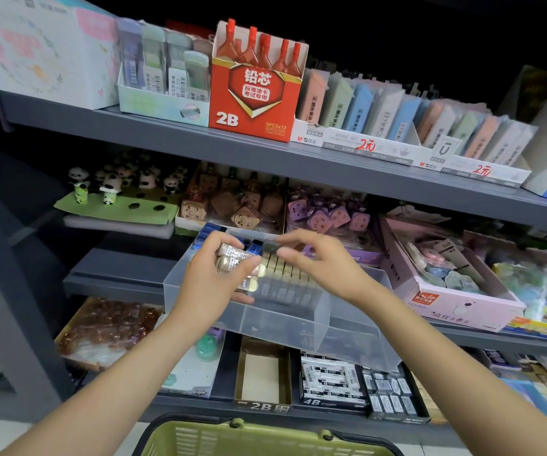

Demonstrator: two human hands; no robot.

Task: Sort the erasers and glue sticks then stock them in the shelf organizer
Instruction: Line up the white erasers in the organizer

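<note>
Grey shelving (265, 156) across the whole field, three tiers, stocked with stationery display boxes. At centre, on the middle tier, clear plastic shelf organizer (285, 320), tilted forward, divided into compartments; front compartment at 6 o'clock of the tray bare, far compartment at 12 o'clock partly filled. At 6 o'clock of the field, green basket (259, 439), rim only in view. At 12 o'clock, on the top tier, red 2B lead box (252, 93); no part in this step. Inside the organizer, row of erasers (285, 274), standing on edge, packed side by side, running toward 3 o'clock. Left hand (213, 281) at 9 o'clock of the row, fingers and thumb curled round a small stack of wrapped erasers (232, 258), apparently two or three; exact count not clear. Right hand (318, 258) at 3 o'clock of the stack, fingers loosely bent toward a pinch, holding nothing that can be made out, fingertips hovering just above the row. Step in hand, by judgement: feeding erasers one at a time from the left-hand stack into the row. For a clean result: one eraser pinched by its short ends, same face forward as its neighbours, lowered upright into the gap at the near end of the row, then pressed flush; stack kept low and close to the tray. Risk: toppling of standing erasers if nudged sideways. No glue sticks identifiable with certainty here.
</note>
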